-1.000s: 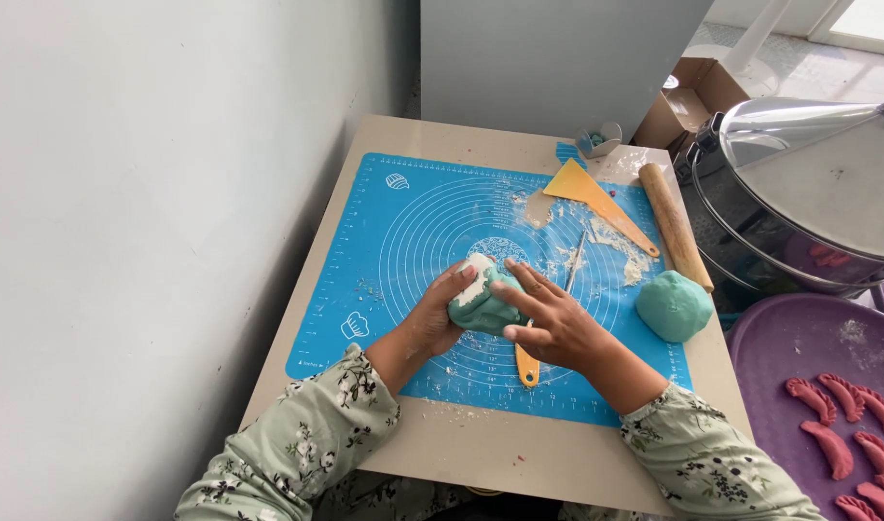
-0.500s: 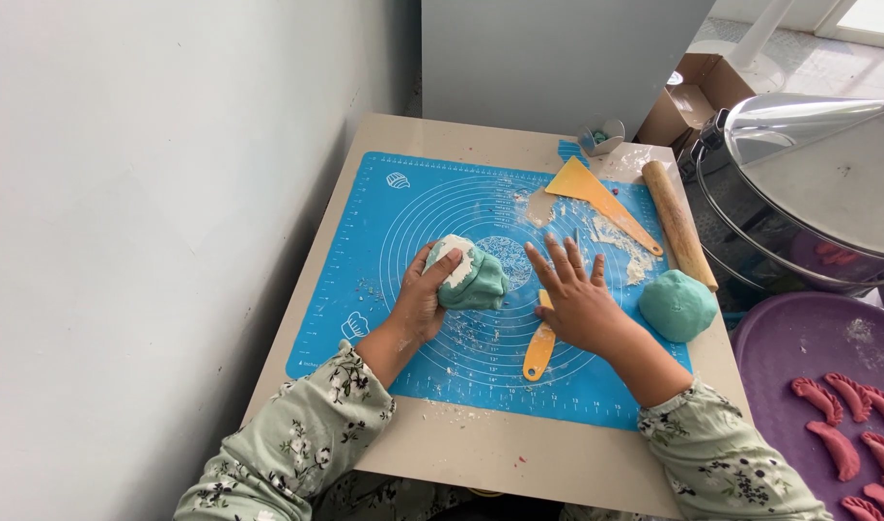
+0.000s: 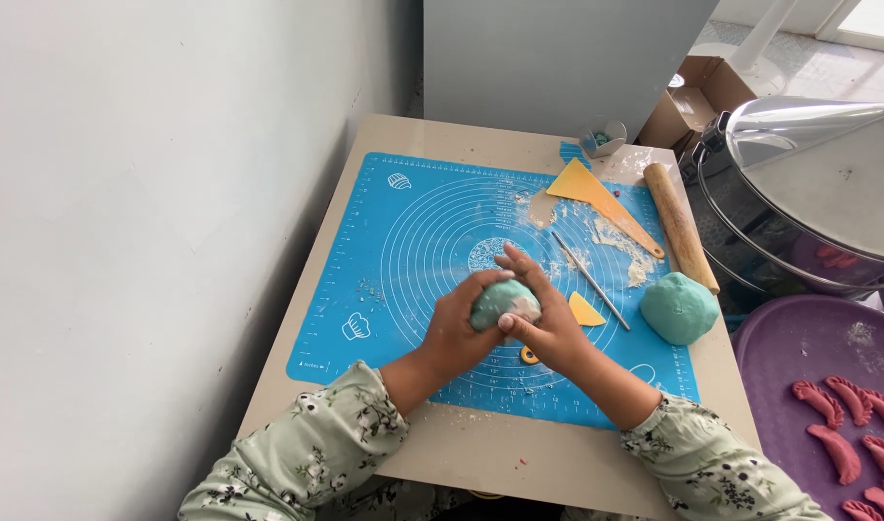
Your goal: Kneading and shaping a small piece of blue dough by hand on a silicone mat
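1. A soft lump of teal-green dough (image 3: 503, 301) is cupped between two bare hands above the middle of a blue silicone pastry mat printed with white rings (image 3: 413, 241), which is laid on a pale beige surface (image 3: 519, 463).
2. The left hand (image 3: 456, 333) is wrapped around the lump's near left side, its fingers closed against the dough.
3. The right hand (image 3: 543, 323) is pressed onto the lump's right side, fingers held together and curled over it, the thumb laid on the dough.
4. A small yellow plastic scraper (image 3: 585, 311) is seen on the mat just beside the right hand, partly hidden under it.
5. A thin metal stick (image 3: 590, 281) is lying on the mat beyond the scraper.
6. A second, rounded mound of teal-green dough (image 3: 679, 308) is resting at the mat's right edge, apart from the hands.
7. A wooden rolling pin (image 3: 681, 228) and a long yellow triangular scraper (image 3: 596, 198) are placed at the far right of the mat, amid scattered flour.
8. A large steel steamer pot with its lid (image 3: 809, 193) and a purple tray (image 3: 799, 357) holding pink crescent-shaped dumplings (image 3: 833, 449) are visible to the right.
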